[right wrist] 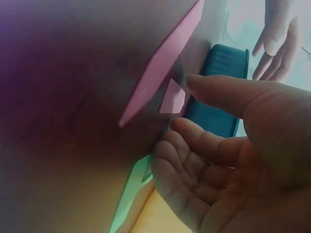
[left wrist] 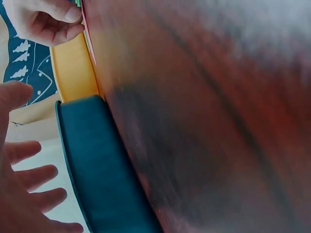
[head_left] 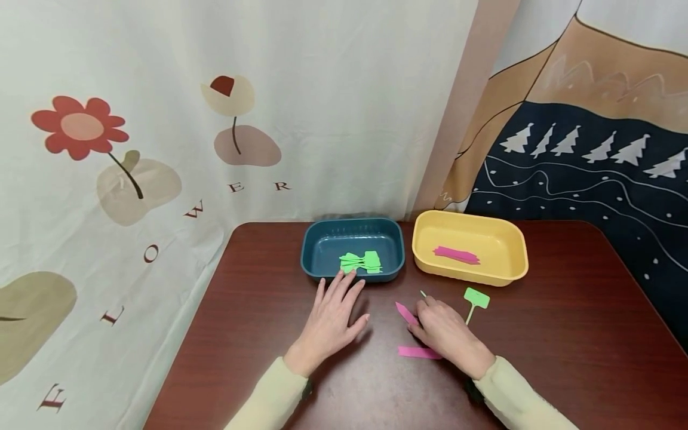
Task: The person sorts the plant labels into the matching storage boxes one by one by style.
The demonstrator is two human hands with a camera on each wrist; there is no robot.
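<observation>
My left hand [head_left: 329, 322] is over the front edge of the dark blue bin [head_left: 352, 227], fingers spread and fairly straight, fingertips near a pile of green plant labels [head_left: 361, 263] inside. Low over the table, my right hand [head_left: 443, 328] reaches to a pointed pink plant label [head_left: 407, 313]. In the right wrist view its thumb [right wrist: 218, 92] and forefinger stand apart, with a pink label [right wrist: 172, 98] seen beyond the gap. A second pink strip [head_left: 418, 353] lies nearer me, partly under this hand. A T-shaped green plant label [head_left: 476, 298] lies to its right.
A yellow bin [head_left: 505, 239] stands right of the blue one, holding several pink labels [head_left: 457, 255]. Both bins are at the back of the brown table [head_left: 258, 310], against printed curtains [head_left: 344, 119]. A thin green tip [head_left: 423, 294] shows beyond my right fingers.
</observation>
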